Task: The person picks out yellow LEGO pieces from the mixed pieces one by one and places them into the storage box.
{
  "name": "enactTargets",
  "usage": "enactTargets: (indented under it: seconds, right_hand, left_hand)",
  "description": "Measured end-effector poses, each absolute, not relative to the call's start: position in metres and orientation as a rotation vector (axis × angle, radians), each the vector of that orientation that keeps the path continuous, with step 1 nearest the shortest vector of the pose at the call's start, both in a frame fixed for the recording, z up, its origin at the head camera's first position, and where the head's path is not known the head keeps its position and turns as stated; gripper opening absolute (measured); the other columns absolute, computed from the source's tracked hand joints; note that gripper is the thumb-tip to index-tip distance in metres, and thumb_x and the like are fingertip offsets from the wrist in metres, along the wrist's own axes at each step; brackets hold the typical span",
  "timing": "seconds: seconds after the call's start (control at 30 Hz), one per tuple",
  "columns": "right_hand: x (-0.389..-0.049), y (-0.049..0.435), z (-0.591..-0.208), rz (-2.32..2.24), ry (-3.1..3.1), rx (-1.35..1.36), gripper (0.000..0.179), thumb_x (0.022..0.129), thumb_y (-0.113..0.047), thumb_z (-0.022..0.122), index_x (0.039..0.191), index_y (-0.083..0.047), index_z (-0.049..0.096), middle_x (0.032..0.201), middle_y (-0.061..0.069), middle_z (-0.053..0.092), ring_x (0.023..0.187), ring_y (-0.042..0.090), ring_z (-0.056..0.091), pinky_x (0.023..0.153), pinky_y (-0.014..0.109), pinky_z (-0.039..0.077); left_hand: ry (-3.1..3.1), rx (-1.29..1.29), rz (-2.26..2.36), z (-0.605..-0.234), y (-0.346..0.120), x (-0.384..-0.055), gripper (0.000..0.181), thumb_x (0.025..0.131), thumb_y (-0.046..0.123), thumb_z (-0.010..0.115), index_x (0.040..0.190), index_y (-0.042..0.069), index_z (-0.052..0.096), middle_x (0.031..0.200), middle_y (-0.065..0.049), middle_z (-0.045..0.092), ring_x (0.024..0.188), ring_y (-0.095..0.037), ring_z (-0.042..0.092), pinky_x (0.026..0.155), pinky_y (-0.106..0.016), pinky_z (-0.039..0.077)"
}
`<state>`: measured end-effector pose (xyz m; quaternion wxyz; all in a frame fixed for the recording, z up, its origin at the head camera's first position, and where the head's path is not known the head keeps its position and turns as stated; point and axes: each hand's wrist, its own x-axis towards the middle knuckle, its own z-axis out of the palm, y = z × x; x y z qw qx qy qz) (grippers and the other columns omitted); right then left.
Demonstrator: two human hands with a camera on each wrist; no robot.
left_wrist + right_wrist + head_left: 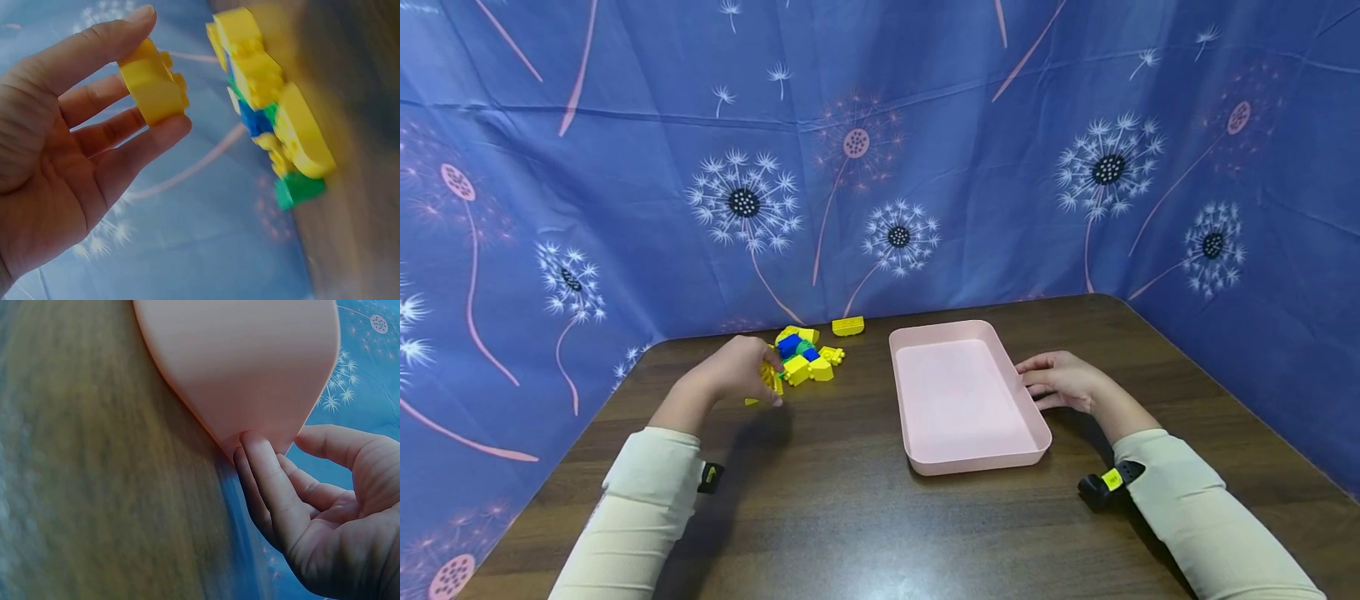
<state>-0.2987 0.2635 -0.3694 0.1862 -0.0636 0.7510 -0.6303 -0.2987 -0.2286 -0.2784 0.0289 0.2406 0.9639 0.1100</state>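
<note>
My left hand (726, 375) is at the left side of a pile of toy building blocks. Between its thumb and fingertips it pinches a yellow building block (153, 90) with studs along one side, seen best in the left wrist view. The pile holds yellow blocks (808, 369), a blue block (788, 345) and a green block (300, 189). Over on the right, my right hand (1067, 382) touches the outer side wall of a pink tray (897, 367). Its fingers (265, 465) lie fairly straight against the wall, and its thumb is at the rim.
One yellow block (847, 327) lies apart behind the pile, near the far edge of the brown wooden table (850, 517). A blue cloth with dandelion prints (970, 167) hangs behind and beside the table. Dark wrist straps show at both sleeves.
</note>
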Motion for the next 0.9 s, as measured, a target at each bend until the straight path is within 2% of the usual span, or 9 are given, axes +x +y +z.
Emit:
enactTargets:
  seconds: [0.23,0.37,0.5,0.63,0.9]
  right_hand:
    - [-0.297,0.266,-0.372,-1.788,2.105,-0.165,0.049,0.095,-0.006,0.056,0.133,0.020,0.038,0.097,0.009,0.067,0.085,0.018,0.067,0.075,0.041,0.057]
    - [-0.297,0.267,-0.373,-1.788,2.106,-0.162,0.050,0.096,-0.006,0.056,0.134,0.019,0.038,0.097,0.009,0.067,0.085,0.018,0.067,0.075,0.041,0.057]
    - [-0.296,0.268,-0.373,-1.789,2.109,-0.171,0.050,0.096,-0.006,0.056,0.134,0.019,0.037,0.098,0.009,0.067,0.085,0.018,0.067,0.075,0.041,0.057]
    - [-0.297,0.268,-0.372,-1.778,2.120,-0.177,0.050,0.096,-0.007,0.056,0.135,0.019,0.037,0.098,0.009,0.067,0.086,0.018,0.067,0.075,0.041,0.057]
    - [-0.298,0.266,-0.372,-1.758,2.136,-0.179,0.050,0.097,-0.007,0.055,0.135,0.019,0.037,0.101,0.010,0.067,0.089,0.019,0.068,0.077,0.042,0.057]
  left_hand:
    - [2.928,0.908,0.354,-0.267,-0.192,-0.298,0.046,0.067,0.023,0.090,0.104,0.001,0.074,0.086,-0.003,0.068,0.063,-0.016,0.046,0.061,-0.032,0.043]
    - [2.923,0.976,0.377,-0.260,-0.173,-0.298,0.044,0.067,0.021,0.090,0.104,0.001,0.074,0.093,-0.004,0.069,0.072,-0.017,0.052,0.066,-0.032,0.048]
    - [2.918,1.050,0.353,-0.256,-0.154,-0.300,0.043,0.068,0.023,0.090,0.103,0.004,0.075,0.103,-0.005,0.070,0.086,-0.018,0.058,0.078,-0.034,0.051]
    - [2.888,1.096,0.345,-0.253,-0.136,-0.304,0.043,0.069,0.026,0.090,0.103,0.006,0.075,0.103,-0.003,0.069,0.094,-0.020,0.058,0.083,-0.035,0.051]
    - [2.872,1.168,0.371,-0.253,-0.096,-0.313,0.043,0.068,0.027,0.090,0.103,0.006,0.075,0.104,-0.003,0.070,0.092,-0.018,0.058,0.079,-0.028,0.051]
